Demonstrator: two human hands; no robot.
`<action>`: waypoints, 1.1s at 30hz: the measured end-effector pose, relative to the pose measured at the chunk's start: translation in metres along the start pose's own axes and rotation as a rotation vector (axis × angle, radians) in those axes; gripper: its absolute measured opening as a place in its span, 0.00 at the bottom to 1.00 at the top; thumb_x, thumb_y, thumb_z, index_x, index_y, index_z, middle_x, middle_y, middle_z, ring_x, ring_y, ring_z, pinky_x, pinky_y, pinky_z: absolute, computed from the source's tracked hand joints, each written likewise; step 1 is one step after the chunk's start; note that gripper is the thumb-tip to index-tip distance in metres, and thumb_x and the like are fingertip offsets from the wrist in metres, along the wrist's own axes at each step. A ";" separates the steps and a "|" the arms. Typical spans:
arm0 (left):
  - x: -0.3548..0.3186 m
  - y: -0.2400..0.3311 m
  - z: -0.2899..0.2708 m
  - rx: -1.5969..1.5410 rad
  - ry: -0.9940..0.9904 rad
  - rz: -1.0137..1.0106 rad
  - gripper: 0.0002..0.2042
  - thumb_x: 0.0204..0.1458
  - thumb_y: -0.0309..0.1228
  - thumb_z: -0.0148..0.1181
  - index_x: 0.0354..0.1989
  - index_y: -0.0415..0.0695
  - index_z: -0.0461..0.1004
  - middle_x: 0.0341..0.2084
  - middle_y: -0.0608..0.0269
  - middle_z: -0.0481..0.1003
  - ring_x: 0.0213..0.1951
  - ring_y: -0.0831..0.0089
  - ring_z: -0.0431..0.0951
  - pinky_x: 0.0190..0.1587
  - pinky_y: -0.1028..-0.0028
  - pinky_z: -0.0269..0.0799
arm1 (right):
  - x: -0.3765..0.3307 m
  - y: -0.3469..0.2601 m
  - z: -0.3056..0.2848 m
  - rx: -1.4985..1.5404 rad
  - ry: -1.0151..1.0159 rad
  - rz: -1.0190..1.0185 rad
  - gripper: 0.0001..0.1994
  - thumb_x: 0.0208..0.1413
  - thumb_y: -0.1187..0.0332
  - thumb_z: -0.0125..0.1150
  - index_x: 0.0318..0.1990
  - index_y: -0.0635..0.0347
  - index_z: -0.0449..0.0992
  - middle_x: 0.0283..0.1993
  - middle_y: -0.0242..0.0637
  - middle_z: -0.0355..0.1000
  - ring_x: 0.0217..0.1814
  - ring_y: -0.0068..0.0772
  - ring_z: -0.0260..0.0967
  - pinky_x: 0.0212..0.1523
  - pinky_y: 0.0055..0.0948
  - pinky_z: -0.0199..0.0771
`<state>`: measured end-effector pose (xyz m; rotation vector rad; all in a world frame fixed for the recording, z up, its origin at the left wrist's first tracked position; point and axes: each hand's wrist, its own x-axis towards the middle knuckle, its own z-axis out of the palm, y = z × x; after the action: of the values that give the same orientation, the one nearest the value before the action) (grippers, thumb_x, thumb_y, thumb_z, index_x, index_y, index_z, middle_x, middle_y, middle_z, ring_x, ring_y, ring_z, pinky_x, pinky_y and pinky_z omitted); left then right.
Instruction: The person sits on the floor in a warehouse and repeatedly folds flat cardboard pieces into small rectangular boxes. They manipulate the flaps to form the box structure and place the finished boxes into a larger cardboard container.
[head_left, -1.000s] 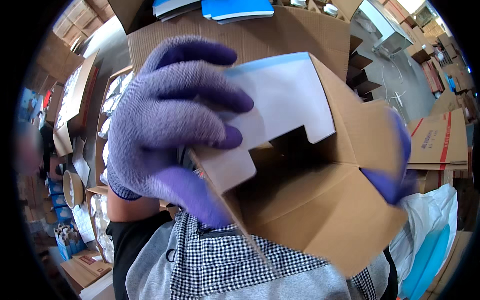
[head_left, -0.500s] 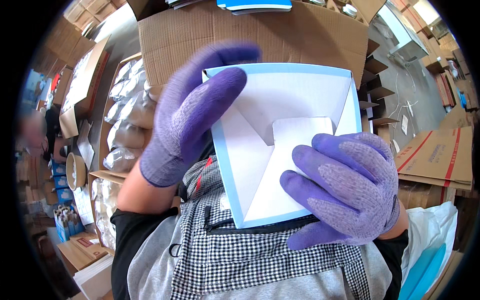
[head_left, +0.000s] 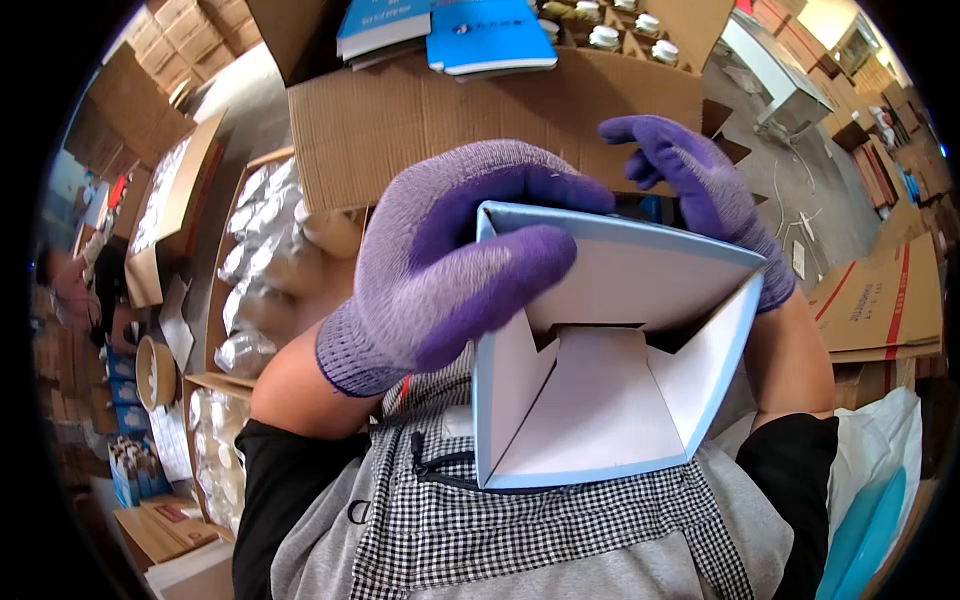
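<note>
A small open box, white inside with light blue edges, stands against my checked apron with its mouth facing me. My left hand, in a purple-grey knit glove, is closed on the box's upper left corner, thumb inside and fingers behind the far wall. Beyond the box's right side, my right hand in a matching glove has its fingers apart and nothing visible in them. It is close to the front wall of a big brown carton. Inside the box, flaps show at the bottom with a dark gap beside them.
In the big carton lie blue booklets and several white-capped bottles. On the left, an open carton holds clear-wrapped items. A tape roll sits farther left. Flattened cartons and a white bag are at the right.
My right hand has come out of the box and moved up and away behind its right side. The left hand has closed on the corner, and the box has tipped so its inside shows deeper.
</note>
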<state>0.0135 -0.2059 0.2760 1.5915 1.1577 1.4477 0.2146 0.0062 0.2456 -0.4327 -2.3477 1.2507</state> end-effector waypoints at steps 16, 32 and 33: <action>-0.009 -0.014 0.011 0.045 0.015 -0.213 0.26 0.51 0.44 0.57 0.51 0.35 0.76 0.42 0.54 0.78 0.46 0.67 0.78 0.52 0.70 0.72 | -0.070 -0.116 0.033 -0.578 -0.244 -0.224 0.39 0.34 0.44 0.77 0.53 0.60 0.77 0.49 0.44 0.73 0.52 0.44 0.66 0.58 0.45 0.62; -0.025 -0.026 0.007 0.009 0.105 -0.169 0.24 0.57 0.43 0.50 0.51 0.34 0.75 0.42 0.49 0.79 0.45 0.64 0.80 0.49 0.67 0.76 | -0.104 -0.103 0.080 -0.770 -0.146 -0.379 0.32 0.46 0.40 0.67 0.51 0.55 0.79 0.51 0.38 0.75 0.47 0.39 0.72 0.55 0.47 0.68; -0.025 -0.026 0.007 0.008 0.104 -0.166 0.24 0.57 0.43 0.50 0.51 0.34 0.75 0.42 0.48 0.78 0.45 0.64 0.80 0.49 0.67 0.76 | -0.105 -0.105 0.079 -0.777 -0.135 -0.389 0.31 0.46 0.40 0.67 0.51 0.55 0.79 0.51 0.38 0.75 0.46 0.38 0.72 0.54 0.47 0.68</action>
<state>0.0165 -0.2196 0.2420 1.4036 1.3232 1.4319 0.2557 -0.1551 0.2704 -0.1006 -2.7903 0.1658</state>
